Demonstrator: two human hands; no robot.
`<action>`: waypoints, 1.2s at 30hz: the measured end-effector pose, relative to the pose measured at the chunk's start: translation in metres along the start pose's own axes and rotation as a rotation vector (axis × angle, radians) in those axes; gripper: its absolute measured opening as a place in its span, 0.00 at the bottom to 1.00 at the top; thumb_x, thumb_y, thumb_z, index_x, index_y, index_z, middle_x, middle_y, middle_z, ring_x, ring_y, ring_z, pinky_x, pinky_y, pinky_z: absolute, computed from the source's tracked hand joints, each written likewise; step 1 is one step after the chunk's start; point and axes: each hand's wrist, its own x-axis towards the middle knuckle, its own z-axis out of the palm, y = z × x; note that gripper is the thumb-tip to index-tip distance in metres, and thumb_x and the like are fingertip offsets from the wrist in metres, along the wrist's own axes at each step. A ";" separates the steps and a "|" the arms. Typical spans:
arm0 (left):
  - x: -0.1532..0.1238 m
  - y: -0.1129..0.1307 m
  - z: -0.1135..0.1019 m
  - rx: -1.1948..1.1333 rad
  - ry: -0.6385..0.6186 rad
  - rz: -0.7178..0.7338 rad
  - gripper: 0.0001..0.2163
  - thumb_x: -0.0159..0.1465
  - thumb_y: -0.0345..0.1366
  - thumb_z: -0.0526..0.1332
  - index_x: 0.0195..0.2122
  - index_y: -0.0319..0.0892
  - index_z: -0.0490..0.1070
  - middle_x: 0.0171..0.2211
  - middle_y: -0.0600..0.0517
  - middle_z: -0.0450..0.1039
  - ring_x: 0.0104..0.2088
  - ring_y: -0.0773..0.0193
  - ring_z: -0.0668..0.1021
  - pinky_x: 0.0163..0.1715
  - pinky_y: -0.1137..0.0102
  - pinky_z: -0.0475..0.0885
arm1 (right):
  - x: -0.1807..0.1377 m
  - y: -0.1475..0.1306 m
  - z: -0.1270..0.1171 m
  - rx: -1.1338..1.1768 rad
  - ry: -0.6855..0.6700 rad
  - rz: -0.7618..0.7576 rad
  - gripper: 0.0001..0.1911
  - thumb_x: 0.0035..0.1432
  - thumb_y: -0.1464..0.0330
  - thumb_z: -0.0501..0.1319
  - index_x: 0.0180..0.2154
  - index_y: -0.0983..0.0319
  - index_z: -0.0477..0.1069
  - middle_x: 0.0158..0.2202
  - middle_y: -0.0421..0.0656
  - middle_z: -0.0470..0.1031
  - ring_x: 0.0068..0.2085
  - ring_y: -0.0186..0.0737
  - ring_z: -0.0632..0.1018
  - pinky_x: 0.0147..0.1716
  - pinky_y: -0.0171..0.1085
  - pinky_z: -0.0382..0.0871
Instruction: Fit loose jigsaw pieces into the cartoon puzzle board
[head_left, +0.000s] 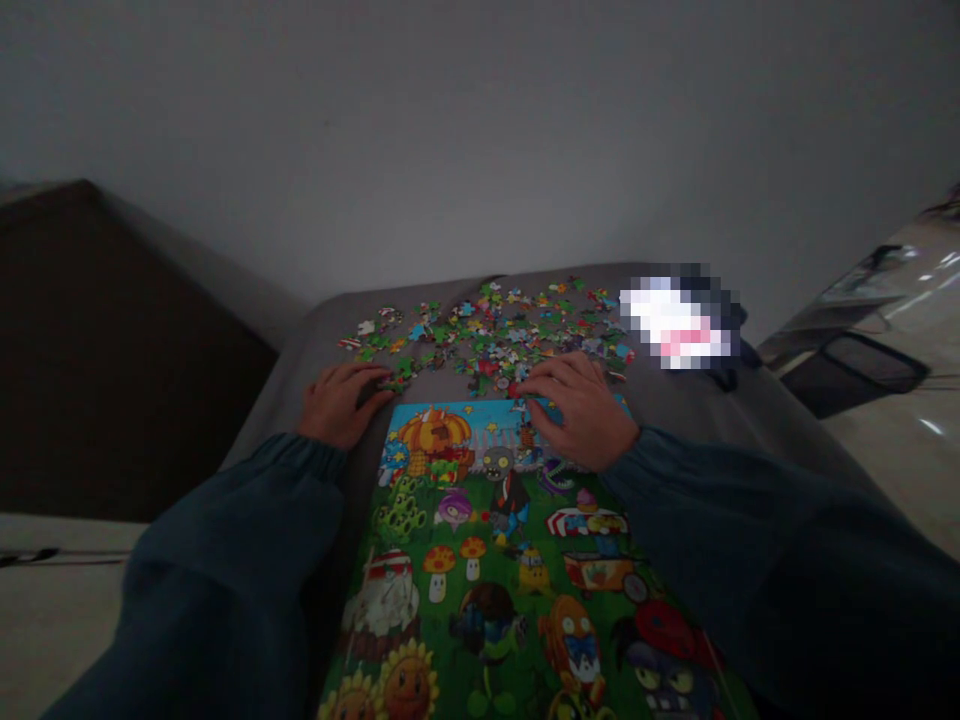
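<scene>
Many small jigsaw pieces point(480, 325) lie scattered over the grey cloth, mostly green with bits of red, white and blue. My left hand point(339, 405) is at their near left side, thumb and curved fingers closed around a few dark green puzzle pieces point(397, 380). Over the top right of the printed picture sheet point(457, 525), my right hand point(574, 408) pinches at a reddish puzzle piece point(513, 390); its fingers partly hide it. The sheet shows cartoon plants and zombies and lies flat between my forearms.
The grey cloth surface point(289, 375) ends against a pale wall point(480, 140). A blurred-out white and dark object point(679, 320) lies at the back right. A dark brown panel point(112, 370) stands at left. A dark-framed object point(862, 365) is on the shiny floor at right.
</scene>
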 end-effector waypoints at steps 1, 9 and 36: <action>0.000 0.001 -0.001 0.006 0.000 -0.003 0.19 0.68 0.50 0.53 0.54 0.47 0.72 0.57 0.46 0.71 0.58 0.47 0.69 0.57 0.48 0.61 | 0.000 0.000 0.000 -0.001 0.000 -0.001 0.11 0.62 0.71 0.57 0.43 0.60 0.76 0.44 0.46 0.77 0.49 0.48 0.69 0.47 0.48 0.60; 0.001 0.004 -0.008 0.008 0.064 0.016 0.21 0.69 0.50 0.51 0.52 0.43 0.74 0.56 0.42 0.71 0.57 0.42 0.70 0.55 0.44 0.64 | 0.000 0.003 0.001 0.007 -0.015 -0.008 0.10 0.62 0.71 0.57 0.43 0.59 0.76 0.44 0.45 0.76 0.49 0.48 0.69 0.48 0.48 0.60; -0.046 0.087 -0.044 -0.158 -0.292 0.729 0.13 0.63 0.49 0.64 0.46 0.51 0.79 0.42 0.51 0.76 0.44 0.57 0.75 0.44 0.63 0.69 | 0.000 0.002 0.001 0.034 -0.083 -0.009 0.10 0.63 0.70 0.56 0.40 0.58 0.77 0.43 0.44 0.76 0.48 0.49 0.69 0.48 0.49 0.61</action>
